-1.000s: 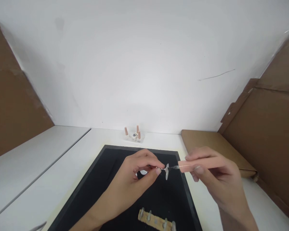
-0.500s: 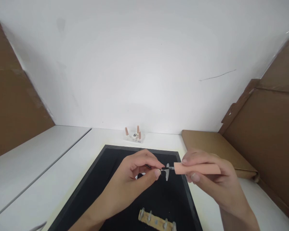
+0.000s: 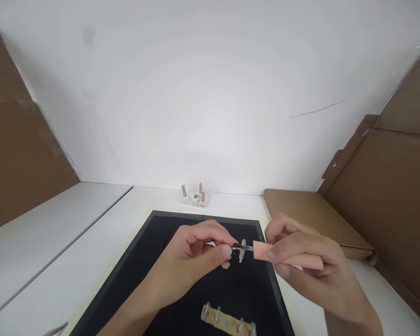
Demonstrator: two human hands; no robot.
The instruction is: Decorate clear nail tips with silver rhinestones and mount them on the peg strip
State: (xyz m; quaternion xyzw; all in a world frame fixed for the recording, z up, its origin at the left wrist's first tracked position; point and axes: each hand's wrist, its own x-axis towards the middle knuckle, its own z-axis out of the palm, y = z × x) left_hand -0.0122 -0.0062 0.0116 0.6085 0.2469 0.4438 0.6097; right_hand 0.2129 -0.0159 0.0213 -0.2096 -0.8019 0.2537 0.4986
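My right hand (image 3: 304, 254) holds the long peach cap of a nail polish brush (image 3: 261, 250), its thin stem pointing left. My left hand (image 3: 199, 261) pinches a small dark and shiny piece (image 3: 235, 247) between thumb and forefinger, at the brush's tip. Most of that piece is hidden by the fingers, and I cannot make out its kind. A translucent, nail-shaped tip (image 3: 242, 252) shows right by the brush stem; whether it is held or lies on the board behind is unclear. Below the hands is a black board (image 3: 210, 284).
A yellowish strip (image 3: 233, 322) with several clear nail-shaped tips lies at the board's near edge. Against the wall, a clear holder (image 3: 191, 204) carries peach-capped bottles (image 3: 203, 196). A flat cardboard box (image 3: 297, 205) lies at right; cardboard panels (image 3: 17, 149) stand at both sides.
The brush now tilts slightly, its cap end lower. The fingers of my right hand have shifted along the cap. My left hand has moved only a little.
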